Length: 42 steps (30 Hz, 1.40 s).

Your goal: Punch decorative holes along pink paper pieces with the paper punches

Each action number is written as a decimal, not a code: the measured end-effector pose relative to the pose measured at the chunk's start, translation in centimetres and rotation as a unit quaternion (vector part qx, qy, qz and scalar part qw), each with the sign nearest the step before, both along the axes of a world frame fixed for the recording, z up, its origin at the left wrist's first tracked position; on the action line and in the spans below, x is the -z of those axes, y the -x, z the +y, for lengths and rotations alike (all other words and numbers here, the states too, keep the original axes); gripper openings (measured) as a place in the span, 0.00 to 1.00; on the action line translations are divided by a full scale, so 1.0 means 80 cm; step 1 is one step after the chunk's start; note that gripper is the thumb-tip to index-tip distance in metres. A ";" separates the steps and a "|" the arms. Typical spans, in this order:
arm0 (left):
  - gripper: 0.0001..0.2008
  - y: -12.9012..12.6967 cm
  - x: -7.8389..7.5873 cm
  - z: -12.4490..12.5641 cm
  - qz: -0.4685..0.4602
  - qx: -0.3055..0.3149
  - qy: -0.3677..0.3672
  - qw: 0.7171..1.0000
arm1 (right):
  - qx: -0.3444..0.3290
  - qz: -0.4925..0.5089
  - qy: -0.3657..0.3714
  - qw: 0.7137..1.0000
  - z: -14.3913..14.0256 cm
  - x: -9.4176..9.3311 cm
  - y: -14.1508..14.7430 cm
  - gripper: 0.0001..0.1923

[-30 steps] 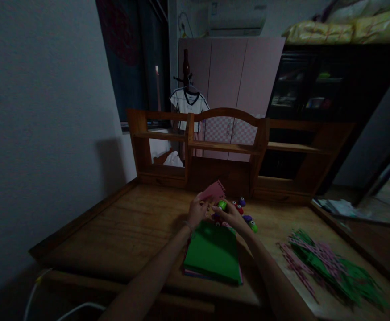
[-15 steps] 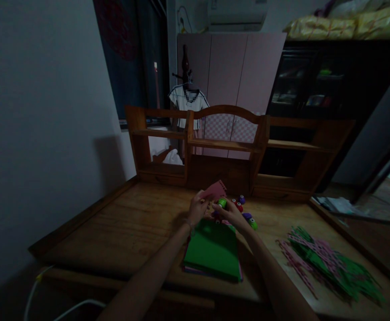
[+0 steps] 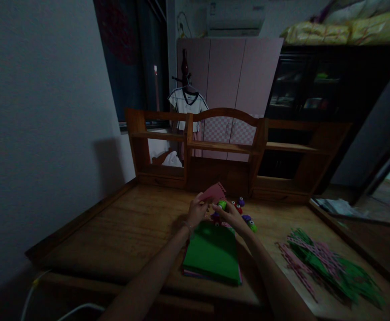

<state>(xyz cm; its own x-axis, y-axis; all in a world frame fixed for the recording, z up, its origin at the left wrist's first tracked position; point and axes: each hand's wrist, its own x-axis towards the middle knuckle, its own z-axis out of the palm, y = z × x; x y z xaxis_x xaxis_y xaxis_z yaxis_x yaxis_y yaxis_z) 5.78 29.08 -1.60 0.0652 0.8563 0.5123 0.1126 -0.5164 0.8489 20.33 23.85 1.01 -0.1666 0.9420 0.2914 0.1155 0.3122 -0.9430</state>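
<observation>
My left hand (image 3: 197, 211) is closed on a piece of pink paper (image 3: 214, 192), held up above the desk, with a row of small notches along its upper right edge. Close beside it, my right hand (image 3: 232, 216) grips a small green craft punch (image 3: 221, 204) with a pale round part. The punch is near the paper's lower edge; I cannot tell whether they touch. Below both hands lies a stack of coloured paper (image 3: 212, 254), green sheet on top. Several more punches, among them a purple one (image 3: 241, 201) and a green one (image 3: 251, 226), stand just beyond my right hand.
On the right of the wooden desk (image 3: 124, 232) is a pile of cut green and pink paper strips (image 3: 332, 267). A wooden shelf unit (image 3: 226, 146) runs along the back. A wall (image 3: 47, 133) borders the left side, and a white cable (image 3: 81, 307) hangs at the front left.
The view has tilted slightly, so things sit a little lower in it. Both hands keep hold of the pink paper and the green punch, with hardly any movement.
</observation>
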 end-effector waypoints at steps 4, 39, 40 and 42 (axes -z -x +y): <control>0.19 0.000 -0.002 -0.002 -0.006 0.006 0.019 1.000 | 0.014 -0.010 -0.023 1.000 0.002 0.003 0.000 0.21; 0.20 -0.003 0.005 -0.002 -0.020 0.052 0.062 0.997 | -0.020 -0.021 0.029 0.999 0.001 -0.001 -0.003 0.21; 0.20 -0.003 0.006 -0.001 -0.015 0.052 0.061 0.997 | -0.016 -0.024 0.031 0.999 0.001 0.000 -0.004 0.21; 0.20 -0.003 0.007 -0.001 -0.003 0.053 0.057 0.997 | -0.011 -0.029 0.033 0.999 0.002 0.000 -0.005 0.21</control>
